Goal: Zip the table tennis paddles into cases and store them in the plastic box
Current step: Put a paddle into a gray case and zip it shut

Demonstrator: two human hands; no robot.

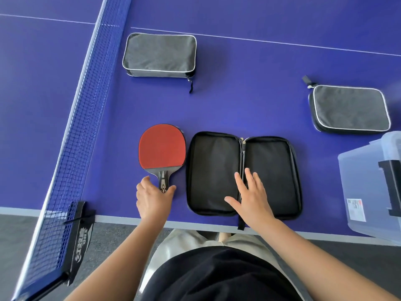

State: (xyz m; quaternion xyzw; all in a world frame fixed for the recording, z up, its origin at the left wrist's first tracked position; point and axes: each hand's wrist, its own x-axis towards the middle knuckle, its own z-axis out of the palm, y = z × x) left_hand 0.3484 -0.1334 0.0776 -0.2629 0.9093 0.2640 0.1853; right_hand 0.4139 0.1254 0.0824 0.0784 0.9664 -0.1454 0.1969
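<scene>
Head view: a blue table tennis counter (249,88) fills the frame, with its net (71,135) running diagonally along the left side to a clamp post (79,233) at the near edge. An open black case (212,172) lies flat near the near edge, both halves spread apart and lining up, its zipper spine running between them. The right hand (252,198) rests on this case with fingers straight and spread, the palm over the spine and the fingertips reaching across both halves; its grip is relaxed and holds nothing. Just left of the case lies a paddle (162,146), red rubber facing up, its handle pointing toward the person. The left hand (152,198) is at the handle end, thumb and fingers curled around the handle from both sides, so its grip is closed on the paddle, which lies on the counter. Farther away, near the net, lies a zipped grey case (159,54) with white piping, its zipper pull hanging at the near right corner. A second zipped grey case (349,108) lies well apart at the right. At the right edge, a translucent plastic box (368,192) with a black latch stands on the counter near its near edge, partly cut off by the frame.
</scene>
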